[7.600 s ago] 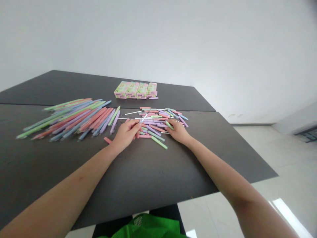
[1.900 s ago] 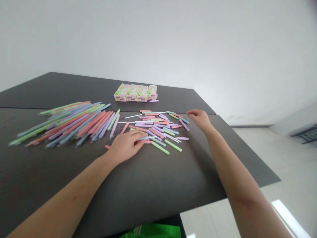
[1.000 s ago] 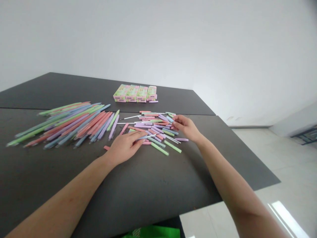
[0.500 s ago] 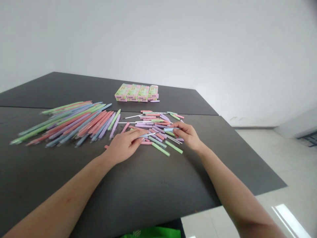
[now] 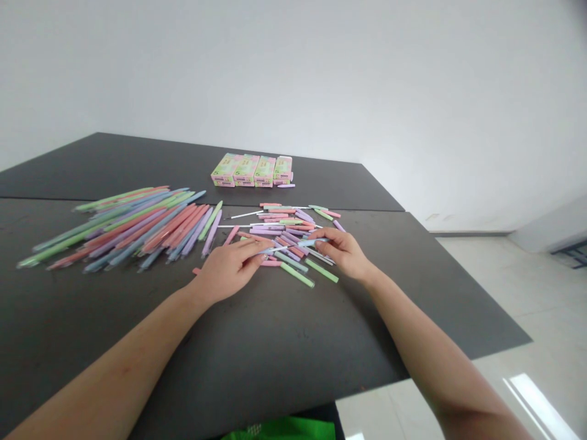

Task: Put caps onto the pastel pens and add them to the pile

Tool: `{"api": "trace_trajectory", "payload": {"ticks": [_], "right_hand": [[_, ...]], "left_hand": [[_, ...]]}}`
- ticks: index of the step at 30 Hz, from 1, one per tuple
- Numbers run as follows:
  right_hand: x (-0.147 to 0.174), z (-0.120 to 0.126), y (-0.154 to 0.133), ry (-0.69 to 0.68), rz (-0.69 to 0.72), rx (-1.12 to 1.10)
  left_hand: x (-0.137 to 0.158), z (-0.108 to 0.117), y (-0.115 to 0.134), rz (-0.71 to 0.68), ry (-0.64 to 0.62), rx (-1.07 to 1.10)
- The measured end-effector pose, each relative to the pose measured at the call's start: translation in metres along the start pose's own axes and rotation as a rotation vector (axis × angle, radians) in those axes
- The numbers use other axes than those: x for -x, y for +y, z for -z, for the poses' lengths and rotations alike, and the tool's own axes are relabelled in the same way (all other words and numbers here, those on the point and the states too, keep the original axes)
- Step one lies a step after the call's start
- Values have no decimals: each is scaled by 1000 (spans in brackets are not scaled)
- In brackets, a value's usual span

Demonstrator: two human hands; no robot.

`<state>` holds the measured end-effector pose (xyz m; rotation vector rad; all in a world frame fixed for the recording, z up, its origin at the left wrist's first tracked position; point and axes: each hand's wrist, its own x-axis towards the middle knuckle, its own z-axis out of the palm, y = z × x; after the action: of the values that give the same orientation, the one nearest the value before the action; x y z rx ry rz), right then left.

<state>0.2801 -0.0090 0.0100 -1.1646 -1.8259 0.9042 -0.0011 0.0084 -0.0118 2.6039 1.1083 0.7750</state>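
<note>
My left hand [image 5: 229, 269] is closed in a pinch around a blue pen barrel with a white refill [image 5: 280, 248] sticking out of it to the right. Between the fingers of my right hand [image 5: 343, 253] is another blue pen barrel piece [image 5: 308, 242], pointing left. The refill's tip meets the left end of that piece; how far it reaches inside is too small to tell. Under and behind both hands lie loose purple, pink, green and blue barrel pieces [image 5: 293, 275] and several white refills [image 5: 241, 227].
A big pile of assembled-looking pens [image 5: 132, 226] in pink, green, blue and purple covers the table's left side. Several small pink-and-green boxes [image 5: 244, 170] stand in a row at the back. The dark table [image 5: 293, 348] ends at a right edge above a pale floor.
My right hand has shifted slightly left, bringing its blue barrel piece up to the refill's tip and closing the gap. The left hand stays nearly still.
</note>
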Motion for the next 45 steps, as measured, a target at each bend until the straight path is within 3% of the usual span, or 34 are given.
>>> {"api": "trace_trajectory", "payload": {"ticks": [8, 22, 45], "right_hand": [[0, -1, 1, 5, 36, 46], [2, -32, 2, -53, 84, 40], [2, -40, 3, -53, 2, -52]], "left_hand": [[-1, -1, 2, 7, 8, -16], [-1, 0, 10, -51, -12, -1], [0, -5, 9, -77, -3, -11]]}}
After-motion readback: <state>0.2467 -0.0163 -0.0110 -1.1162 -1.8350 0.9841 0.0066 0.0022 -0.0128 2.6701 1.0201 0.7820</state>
